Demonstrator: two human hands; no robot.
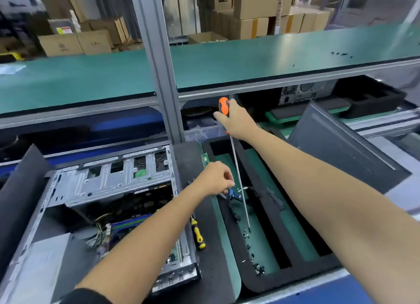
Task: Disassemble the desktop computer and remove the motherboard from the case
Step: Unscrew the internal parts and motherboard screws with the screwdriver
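The right hand [236, 122] is wrapped round the orange handle of a long screwdriver [236, 167], holding it upright so the thin shaft runs down into the foam tray [268, 278], its tip just above a scatter of small dark screws [258, 267] on the green floor of the tray. The left hand [214, 178] reaches across to the same tray with its fingers curled, pinching what looks like a small blue-tipped cable or connector; exactly what it holds is too small to tell.

The computer case [109, 185] lies open on its side to the left, well apart from both hands, and the motherboard [134, 224] is still inside it, with loose yellow wiring and long slots showing. A second, yellow-handled screwdriver [197, 233] rests on the foam between the case and the tray.

I'd say this is the sorting step: freed screws and small parts are being dropped off in the tray. The board itself is not yet out. The next move calls for both hands to go back over the case, with the driver's tip finding whichever board screws remain and any cable still plugged in being pulled free first.
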